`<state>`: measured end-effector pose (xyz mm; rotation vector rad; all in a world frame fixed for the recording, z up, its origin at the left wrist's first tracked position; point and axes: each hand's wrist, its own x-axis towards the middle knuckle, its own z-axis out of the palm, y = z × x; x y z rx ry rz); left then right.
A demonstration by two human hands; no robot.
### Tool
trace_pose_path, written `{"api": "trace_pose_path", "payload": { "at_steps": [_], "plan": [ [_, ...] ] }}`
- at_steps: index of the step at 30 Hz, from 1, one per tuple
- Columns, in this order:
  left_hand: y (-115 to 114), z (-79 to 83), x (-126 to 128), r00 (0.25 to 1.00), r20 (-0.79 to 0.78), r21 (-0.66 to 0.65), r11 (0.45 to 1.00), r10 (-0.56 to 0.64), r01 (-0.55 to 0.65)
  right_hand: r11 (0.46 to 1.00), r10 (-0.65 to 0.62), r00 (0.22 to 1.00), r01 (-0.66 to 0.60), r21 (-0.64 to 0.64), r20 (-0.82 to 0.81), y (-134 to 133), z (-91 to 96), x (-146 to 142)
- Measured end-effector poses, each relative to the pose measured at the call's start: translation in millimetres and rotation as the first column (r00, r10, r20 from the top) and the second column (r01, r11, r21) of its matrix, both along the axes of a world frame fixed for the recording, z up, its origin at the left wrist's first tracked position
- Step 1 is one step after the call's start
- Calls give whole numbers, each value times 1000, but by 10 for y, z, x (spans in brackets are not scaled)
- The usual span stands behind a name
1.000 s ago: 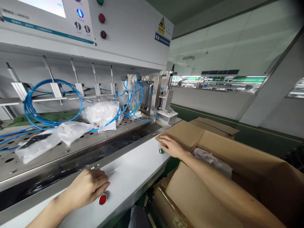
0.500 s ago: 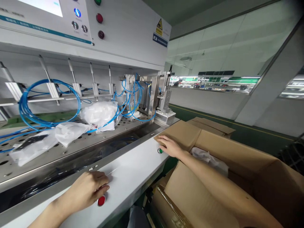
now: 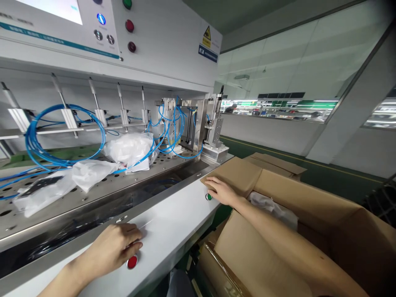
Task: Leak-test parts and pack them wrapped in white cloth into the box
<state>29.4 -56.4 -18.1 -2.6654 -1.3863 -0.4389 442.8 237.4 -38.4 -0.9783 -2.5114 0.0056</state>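
Note:
My left hand point(image 3: 119, 246) rests loosely curled on the white front panel point(image 3: 167, 218) of the machine. Its thumb is beside a red push button point(image 3: 132, 261), apart from the fingers, and nothing shows in its grasp. Farther right, my right hand point(image 3: 222, 191) lies with its fingers stretched out over the corner of a cardboard flap point(image 3: 239, 173). Just under these fingers, a green push button point(image 3: 208, 197) is set in the same panel. The flap belongs to a large open cardboard box point(image 3: 312, 194), and my right forearm reaches across it.
Behind a trough point(image 3: 136, 200), a perforated metal bed point(image 3: 102, 187) carries white plastic bags point(image 3: 130, 147) and coiled blue tubing point(image 3: 27, 140). Metal cylinders point(image 3: 124, 117) stand in a row under the control cabinet point(image 3: 161, 45). Crumpled white wrapping point(image 3: 274, 208) lies inside the box.

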Motion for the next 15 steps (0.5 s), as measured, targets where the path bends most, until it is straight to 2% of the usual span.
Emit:
{"api": "trace_pose_path", "payload": {
  "at_steps": [15],
  "plan": [
    [-2, -3, -6, 1000, 7, -45, 999, 21, -20, 1000, 0, 1000, 0, 3, -6, 4, -8, 1]
  ]
}}
